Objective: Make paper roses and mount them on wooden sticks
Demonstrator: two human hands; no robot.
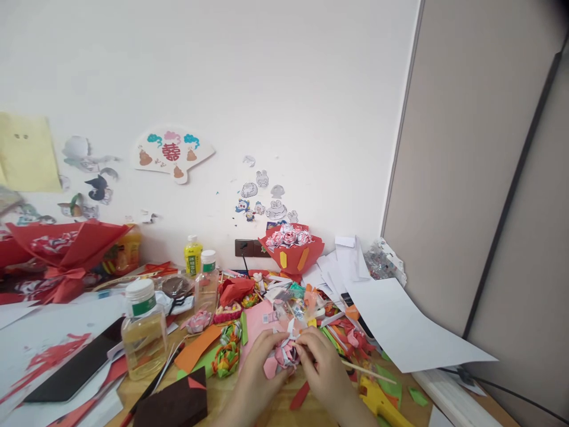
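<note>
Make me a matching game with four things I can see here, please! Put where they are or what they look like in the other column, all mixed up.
Things:
1. pink paper piece
2. yellow tool
3. fan-shaped sign
4. big clear bottle

Matches:
A. up on the white wall
B. white cap on, yellowish liquid inside
C. between the left hand and right hand
D. beside the right forearm

Pairs: 1-C, 2-D, 3-A, 4-B
</note>
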